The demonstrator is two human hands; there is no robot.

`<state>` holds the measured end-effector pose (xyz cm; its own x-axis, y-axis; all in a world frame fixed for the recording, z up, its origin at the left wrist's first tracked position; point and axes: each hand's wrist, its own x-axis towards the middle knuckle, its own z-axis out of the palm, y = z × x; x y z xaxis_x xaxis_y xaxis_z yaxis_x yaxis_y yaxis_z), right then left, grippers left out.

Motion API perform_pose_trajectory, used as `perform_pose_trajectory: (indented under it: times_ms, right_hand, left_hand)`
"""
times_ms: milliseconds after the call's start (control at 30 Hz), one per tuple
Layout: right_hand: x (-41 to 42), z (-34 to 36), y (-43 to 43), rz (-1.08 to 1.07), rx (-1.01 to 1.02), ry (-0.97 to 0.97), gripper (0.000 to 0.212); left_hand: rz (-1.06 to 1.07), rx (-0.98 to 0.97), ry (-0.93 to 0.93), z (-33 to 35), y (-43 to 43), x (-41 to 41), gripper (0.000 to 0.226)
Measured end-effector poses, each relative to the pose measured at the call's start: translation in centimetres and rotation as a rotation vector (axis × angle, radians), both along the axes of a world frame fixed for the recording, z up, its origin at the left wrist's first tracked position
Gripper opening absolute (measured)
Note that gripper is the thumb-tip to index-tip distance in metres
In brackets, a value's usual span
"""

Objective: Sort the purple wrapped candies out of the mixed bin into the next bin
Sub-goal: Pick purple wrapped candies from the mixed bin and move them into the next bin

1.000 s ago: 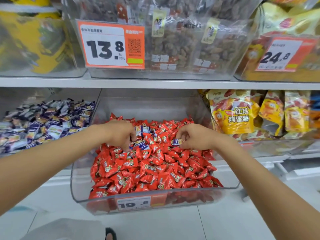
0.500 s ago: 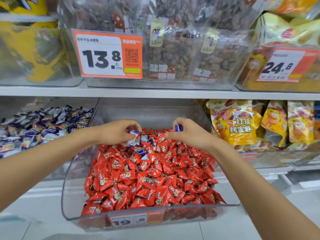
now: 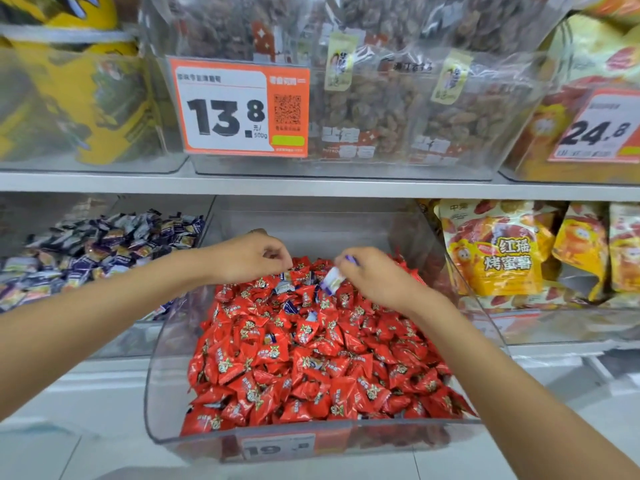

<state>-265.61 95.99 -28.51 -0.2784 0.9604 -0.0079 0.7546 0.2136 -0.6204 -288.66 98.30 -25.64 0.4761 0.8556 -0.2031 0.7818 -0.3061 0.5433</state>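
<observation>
Two hands work over the far end of a clear mixed bin (image 3: pixel 152 375) that juts forward below a grey shelf (image 3: pixel 311 188). The bin is heaped with red candies (image 3: pixel 311 358), and a few stray purple ones (image 3: pixel 289 308) lie among them near the middle and back of the heap. The right hand (image 3: pixel 370 275) has its fingers curled and pinches a purple candy (image 3: pixel 331 282) by one end, held just above the red heap, with a second bit of purple wrapper showing between its fingers. The left hand (image 3: pixel 249 258) hovers close beside it with its fingers bent downward, the tips nearly touching the heap; I cannot tell whether it grips anything. To the left stands the next bin (image 3: pixel 121 341), filled with a pile of purple candies (image 3: pixel 104 244), partly hidden behind the left forearm. A price tag (image 3: pixel 278 446) sits on the mixed bin's front wall. Yellow bags (image 3: pixel 498 251) fill the space to the right.
</observation>
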Motion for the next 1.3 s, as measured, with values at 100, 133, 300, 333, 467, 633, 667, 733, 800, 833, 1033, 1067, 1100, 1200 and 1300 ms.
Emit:
perform_pose_trajectory:
  times_ms: [100,133,300,333,467,633,667,733,800,833,1033,1067,1100,1200,1300]
  right_hand:
    - [2.1,1.2,-0.5,-0.129,-0.055,0.284,0.033]
    - [2.2,1.4,-0.8,-0.153,-0.123,0.422,0.029]
    - [1.5,1.1,-2.0,-0.103,-0.286,0.624,0.013]
    - [1.6,0.9,-2.1,-0.089,-0.275,0.544,0.016]
    - [1.8,0.4,-2.7,-0.055,-0.214,0.336,0.042]
    - [1.5,1.2,-2.8,-0.051,-0.243,0.468,0.041]
    - [1.2,1.2,-2.7,-0.044,-0.254,0.482,0.030]
    - [0.4,1.0,-2.3,-0.023,-0.240,0.417,0.016]
    - [-1.3,0.5,-1.8,0.036,-0.207,0.271,0.019]
    - [-2.3,0.3,-1.9,0.084,-0.210,0.215,0.014]
    - [-7.2,-2.2,-2.2,0.326,-0.303,-0.055,0.050]
    - [-7.0,-2.3,-1.9,0.339,-0.313,-0.031,0.035]
    - [-6.7,-2.3,-1.7,0.348,-0.337,-0.037,0.026]
    - [-5.5,-2.5,-1.7,0.365,-0.355,-0.078,0.045]
    - [-5.4,-2.9,-2.0,0.351,-0.361,-0.096,0.063]
  left_hand:
    - [-0.082,-0.010,0.010,-0.6,0.1,1.8,0.011]
    - [-0.102,-0.061,-0.004,-0.9,0.0,2.6,0.013]
    - [-0.201,-0.149,0.340,-3.7,-0.7,5.5,0.044]
    - [-0.173,-0.164,0.334,-4.2,-0.7,5.7,0.042]
    - [0.067,-0.180,-0.003,-2.0,0.4,4.0,0.020]
    - [0.078,-0.169,-0.126,2.0,-0.2,0.6,0.020]
    - [0.082,-0.155,-0.151,2.4,-0.5,-0.1,0.020]
    - [0.087,-0.149,-0.181,2.7,-1.2,-1.5,0.021]
    - [0.071,-0.118,-0.170,2.6,-1.6,-2.4,0.028]
    - [0.062,-0.070,-0.164,2.4,-1.8,-2.5,0.027]
    - [0.100,0.171,-0.280,1.3,-2.3,-2.5,0.015]
    - [0.118,0.197,-0.301,1.1,-2.2,-2.6,0.016]
    - [0.139,0.213,-0.317,1.0,-2.2,-2.7,0.017]
    - [0.174,0.235,-0.366,0.7,-2.5,-2.6,0.017]
    - [0.205,0.246,-0.353,0.6,-2.7,-2.3,0.017]
